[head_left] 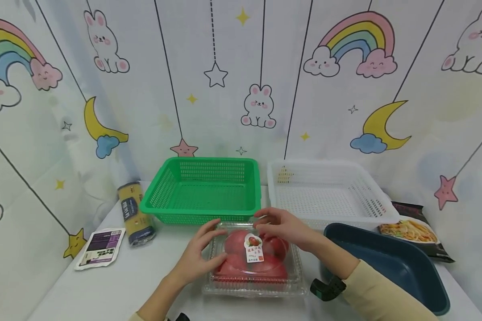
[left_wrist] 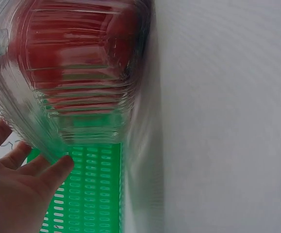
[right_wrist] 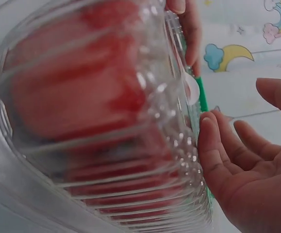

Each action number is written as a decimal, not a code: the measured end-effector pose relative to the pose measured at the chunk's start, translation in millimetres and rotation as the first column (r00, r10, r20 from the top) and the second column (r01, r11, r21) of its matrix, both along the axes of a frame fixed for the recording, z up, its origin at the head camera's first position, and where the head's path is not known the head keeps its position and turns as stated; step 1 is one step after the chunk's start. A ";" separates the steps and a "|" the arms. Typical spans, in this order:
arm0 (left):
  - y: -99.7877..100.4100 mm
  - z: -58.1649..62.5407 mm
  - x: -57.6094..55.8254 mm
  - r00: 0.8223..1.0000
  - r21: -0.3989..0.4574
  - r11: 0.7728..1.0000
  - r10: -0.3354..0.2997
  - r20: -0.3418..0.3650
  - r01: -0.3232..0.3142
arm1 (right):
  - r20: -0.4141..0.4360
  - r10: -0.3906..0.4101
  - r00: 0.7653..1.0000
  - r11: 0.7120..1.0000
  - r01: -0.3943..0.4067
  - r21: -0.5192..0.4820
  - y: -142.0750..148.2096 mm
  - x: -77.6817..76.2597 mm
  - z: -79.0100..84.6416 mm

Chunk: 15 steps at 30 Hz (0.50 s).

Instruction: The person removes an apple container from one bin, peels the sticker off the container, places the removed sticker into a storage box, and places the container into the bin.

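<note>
A clear plastic clamshell box [head_left: 255,287] holding several red round fruits [head_left: 233,263] sits on the table, its lid down and a white label [head_left: 254,248] on top. My left hand [head_left: 201,256] is at the box's left side, fingers spread, thumb over the lid. In the left wrist view, the left hand's fingers [left_wrist: 57,170] lie along the ribbed edge of the box. My right hand [head_left: 283,227] reaches over the far right corner. Seen from the right wrist, its fingers [right_wrist: 210,136] are extended with slight bends beside the lid's edge. Whether they touch it, I cannot tell.
Behind the box stand a green basket [head_left: 205,213] and a white basket [head_left: 329,214]. A dark blue tub [head_left: 389,263] is at the right, beside a black food packet [head_left: 417,232]. Toward the left lie a yellow roll-shaped package [head_left: 134,214] and a purple-and-white packet [head_left: 101,248].
</note>
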<state>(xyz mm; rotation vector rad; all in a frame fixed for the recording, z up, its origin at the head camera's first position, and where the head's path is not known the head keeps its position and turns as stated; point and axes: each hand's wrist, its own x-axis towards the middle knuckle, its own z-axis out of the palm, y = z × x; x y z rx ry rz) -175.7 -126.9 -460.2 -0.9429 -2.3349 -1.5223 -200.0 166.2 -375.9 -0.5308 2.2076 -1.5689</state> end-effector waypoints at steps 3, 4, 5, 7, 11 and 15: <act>0.3 -1.1 0.0 1.000 0.012 1.000 -0.008 0.008 0.008 | -0.034 0.025 0.999 0.999 -0.024 0.039 -2.2 -2.3 -1.5; 0.3 -1.2 0.3 1.000 0.018 1.000 -0.011 0.016 0.011 | -0.047 0.036 0.998 0.998 -0.033 0.049 -3.2 -3.3 -2.1; 0.3 -1.1 0.5 1.000 0.023 1.000 -0.014 0.022 0.014 | -0.057 0.044 0.997 0.997 -0.041 0.060 -4.2 -3.8 -2.3; 0.6 -1.1 1.0 0.999 0.034 0.999 -0.018 0.043 0.017 | -0.075 0.057 0.996 0.995 -0.051 0.086 -6.1 -5.0 -3.3; 0.9 -0.7 2.2 0.996 0.048 0.999 -0.024 0.091 0.020 | -0.124 0.085 0.989 0.987 -0.067 0.145 -9.8 -6.4 -4.9; 0.4 -0.6 2.6 0.994 0.049 0.999 -0.028 0.105 0.023 | -0.168 0.114 0.979 0.977 -0.080 0.197 -13.2 -7.2 -6.2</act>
